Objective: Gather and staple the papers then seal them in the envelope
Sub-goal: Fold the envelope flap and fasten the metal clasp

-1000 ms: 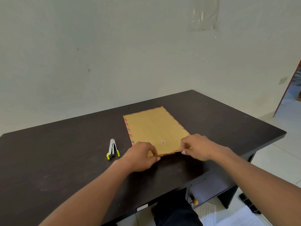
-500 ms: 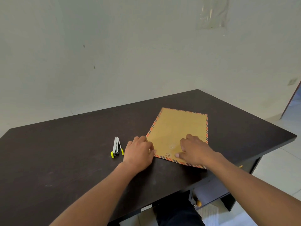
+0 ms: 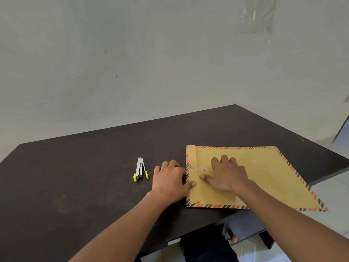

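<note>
A dark desk stands against a pale wall on white tiles.

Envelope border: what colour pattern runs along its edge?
Alternating red-orange and dark diagonal stripes edge the tan envelope; the head view, the only one, shows it clearly.

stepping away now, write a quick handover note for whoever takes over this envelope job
Left hand: on the table at the envelope's left end, thumb pressing the folded flap.
Right hand: flat on the envelope, fingers spread, beside the two buttons.
The envelope lies flat on the table, near right corner over the edge. The stapler sits left of the left hand, apart from it.
Done: flap folded over; no loose papers in view, probably inside, unseen.
Left: fasten the flap; whether it is tied yet is too small to tell.
</note>
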`<state>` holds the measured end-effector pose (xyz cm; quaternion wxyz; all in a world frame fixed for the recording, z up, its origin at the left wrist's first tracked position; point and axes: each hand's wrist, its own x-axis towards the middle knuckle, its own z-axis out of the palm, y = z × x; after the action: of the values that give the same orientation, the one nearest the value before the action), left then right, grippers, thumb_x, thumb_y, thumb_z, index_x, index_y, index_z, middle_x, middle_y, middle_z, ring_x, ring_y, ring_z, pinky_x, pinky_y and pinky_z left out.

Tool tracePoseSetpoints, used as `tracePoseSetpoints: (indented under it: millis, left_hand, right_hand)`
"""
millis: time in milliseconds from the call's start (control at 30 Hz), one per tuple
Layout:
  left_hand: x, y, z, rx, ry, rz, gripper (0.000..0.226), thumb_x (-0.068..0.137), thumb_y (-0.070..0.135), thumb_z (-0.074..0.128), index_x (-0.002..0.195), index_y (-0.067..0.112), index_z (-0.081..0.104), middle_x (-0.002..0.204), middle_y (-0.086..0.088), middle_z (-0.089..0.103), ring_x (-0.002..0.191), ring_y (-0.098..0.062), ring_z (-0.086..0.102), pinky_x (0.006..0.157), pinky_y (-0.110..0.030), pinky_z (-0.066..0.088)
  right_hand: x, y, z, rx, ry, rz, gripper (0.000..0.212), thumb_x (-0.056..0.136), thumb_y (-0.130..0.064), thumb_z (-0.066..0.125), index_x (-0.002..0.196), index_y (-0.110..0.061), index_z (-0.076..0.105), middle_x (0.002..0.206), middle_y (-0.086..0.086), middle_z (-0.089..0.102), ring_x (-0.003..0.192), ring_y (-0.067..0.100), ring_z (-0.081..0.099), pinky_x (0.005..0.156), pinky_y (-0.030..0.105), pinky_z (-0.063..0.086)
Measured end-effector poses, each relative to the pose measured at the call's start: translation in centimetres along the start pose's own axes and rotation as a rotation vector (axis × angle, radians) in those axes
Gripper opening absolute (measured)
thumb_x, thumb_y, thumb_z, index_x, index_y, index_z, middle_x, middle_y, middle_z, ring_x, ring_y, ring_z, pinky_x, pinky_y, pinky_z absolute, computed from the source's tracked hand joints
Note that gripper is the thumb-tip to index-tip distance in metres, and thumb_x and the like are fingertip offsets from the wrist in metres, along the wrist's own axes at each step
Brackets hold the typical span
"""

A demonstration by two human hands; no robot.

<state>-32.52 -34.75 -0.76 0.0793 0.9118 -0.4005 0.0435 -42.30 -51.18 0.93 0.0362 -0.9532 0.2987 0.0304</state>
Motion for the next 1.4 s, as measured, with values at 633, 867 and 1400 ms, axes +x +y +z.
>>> tracePoseSetpoints:
  millis: [633,867,1400]
  left_hand:
    - [1.2,-1.8,2.7,-0.159,0.027,0.055,0.045,0.106,0.033,0.037,0.148,0.021,0.043,0.156,0.002,0.039,0.145,-0.021,0.03,0.12,-0.032,0.021]
    - [0.6,-3.0,3.5,-0.292,0.099,0.038,0.045,0.102,0.04,0.046,0.143,0.021,0.052,0.154,0.006,0.045,0.147,-0.013,0.03,0.115,-0.024,0.023]
    - [0.6,-3.1,3.7,-0.312,0.172,0.014,0.042,0.099,0.039,0.051,0.137,0.023,0.058,0.149,0.006,0.051,0.144,-0.014,0.038,0.112,-0.031,0.034]
  right_hand:
    - [2.1,-0.8,-0.8,0.308,0.181,-0.147,0.01,0.095,-0.028,0.058,0.101,-0.024,0.065,0.106,-0.001,0.061,0.107,0.027,0.057,0.08,0.037,0.049]
    - [6.3,-2.0,1.0,0.428,0.115,-0.186,0.021,0.08,-0.05,0.073,0.097,-0.038,0.075,0.102,-0.011,0.063,0.109,0.018,0.057,0.093,0.043,0.046]
    - [8.2,-1.6,0.4,0.513,0.105,-0.304,0.021,0.093,-0.03,0.067,0.082,-0.013,0.074,0.08,-0.012,0.069,0.077,0.008,0.061,0.069,0.025,0.047]
